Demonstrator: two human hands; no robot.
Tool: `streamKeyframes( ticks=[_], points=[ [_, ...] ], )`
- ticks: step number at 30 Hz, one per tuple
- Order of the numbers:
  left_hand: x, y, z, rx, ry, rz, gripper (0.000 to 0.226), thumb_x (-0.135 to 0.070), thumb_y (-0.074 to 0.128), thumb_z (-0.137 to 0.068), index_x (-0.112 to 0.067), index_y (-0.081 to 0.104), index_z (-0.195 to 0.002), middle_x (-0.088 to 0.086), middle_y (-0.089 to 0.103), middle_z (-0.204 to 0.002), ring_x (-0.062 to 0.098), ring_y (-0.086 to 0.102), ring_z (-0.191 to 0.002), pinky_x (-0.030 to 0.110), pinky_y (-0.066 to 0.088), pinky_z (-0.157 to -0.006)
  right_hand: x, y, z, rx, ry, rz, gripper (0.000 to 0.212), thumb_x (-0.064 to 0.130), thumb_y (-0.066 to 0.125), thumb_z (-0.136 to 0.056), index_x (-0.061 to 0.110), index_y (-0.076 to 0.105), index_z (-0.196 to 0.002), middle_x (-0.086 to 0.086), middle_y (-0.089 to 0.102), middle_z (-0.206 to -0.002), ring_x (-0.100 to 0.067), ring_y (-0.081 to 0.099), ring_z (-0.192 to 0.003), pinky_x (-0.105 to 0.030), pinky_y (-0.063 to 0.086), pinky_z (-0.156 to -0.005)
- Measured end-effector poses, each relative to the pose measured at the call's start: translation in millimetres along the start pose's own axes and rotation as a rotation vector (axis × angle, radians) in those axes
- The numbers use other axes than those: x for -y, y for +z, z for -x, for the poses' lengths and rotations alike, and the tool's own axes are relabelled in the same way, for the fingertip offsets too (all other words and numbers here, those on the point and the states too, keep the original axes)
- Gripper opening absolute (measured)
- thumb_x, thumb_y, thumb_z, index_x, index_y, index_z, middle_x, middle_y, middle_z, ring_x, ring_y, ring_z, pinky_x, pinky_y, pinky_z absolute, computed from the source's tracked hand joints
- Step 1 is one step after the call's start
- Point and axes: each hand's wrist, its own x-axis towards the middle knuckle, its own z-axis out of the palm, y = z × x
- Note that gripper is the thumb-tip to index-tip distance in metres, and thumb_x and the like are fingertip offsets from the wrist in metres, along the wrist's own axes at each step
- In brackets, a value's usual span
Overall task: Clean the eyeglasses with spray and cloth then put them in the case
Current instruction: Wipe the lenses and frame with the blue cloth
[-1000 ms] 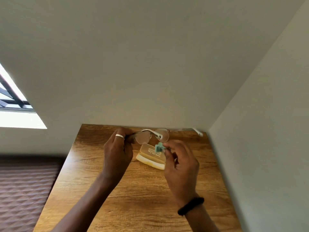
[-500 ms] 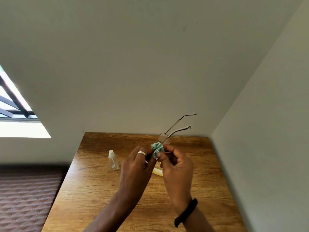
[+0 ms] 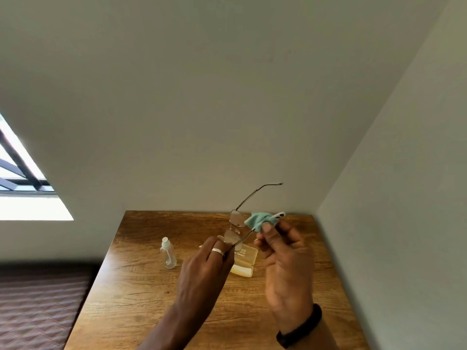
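Note:
My left hand (image 3: 206,267), with a ring on one finger, pinches the thin-framed eyeglasses (image 3: 236,224) by the frame near one lens and holds them up above the table. Both temples point up and to the right. My right hand (image 3: 285,258) grips a small teal cloth (image 3: 259,219) wrapped around the nearer temple, close to its white tip. The pale yellow case (image 3: 246,261) lies open on the wooden table (image 3: 141,294), partly hidden behind my hands. A small clear spray bottle (image 3: 168,253) stands upright to the left of the case.
White walls close the table in at the back and on the right. A dark quilted surface (image 3: 38,306) lies left of the table, below a bright window (image 3: 20,188). A black band sits on my right wrist.
The cloth has slid from the lens area out along the temple to the right. The glasses have turned so both lenses show, and the hands have moved apart, uncovering the case.

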Motion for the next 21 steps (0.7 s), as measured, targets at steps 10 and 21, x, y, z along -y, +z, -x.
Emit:
streamKeyframes(
  ticks=[10, 21],
  points=[
    [26, -3, 6, 0.160, 0.102, -0.058, 0.020, -0.008, 0.073, -0.086, -0.011, 0.060, -0.100, 0.001, 0.062, -0.089, 0.011, 0.057, -0.064, 0.028, 0.051, -0.044, 77, -33, -15, -0.002, -0.455, 0.461, 0.021, 0.005, 0.074, -0.078, 0.011, 0.074, -0.098, -0.004, 0.076, -0.086, -0.016, 0.070, -0.072, -0.023, 0.058, -0.064],
    [27, -10, -19, 0.194, 0.301, -0.161, 0.034, -0.005, 0.078, -0.079, -0.008, 0.057, -0.107, 0.005, 0.063, -0.090, 0.015, 0.054, -0.063, 0.023, 0.037, -0.045, 35, 29, -28, 0.574, -0.579, 1.712, 0.015, 0.026, 0.066, -0.090, 0.029, 0.071, -0.104, 0.012, 0.062, -0.100, -0.005, 0.058, -0.088, -0.024, 0.052, -0.078]
  ],
)
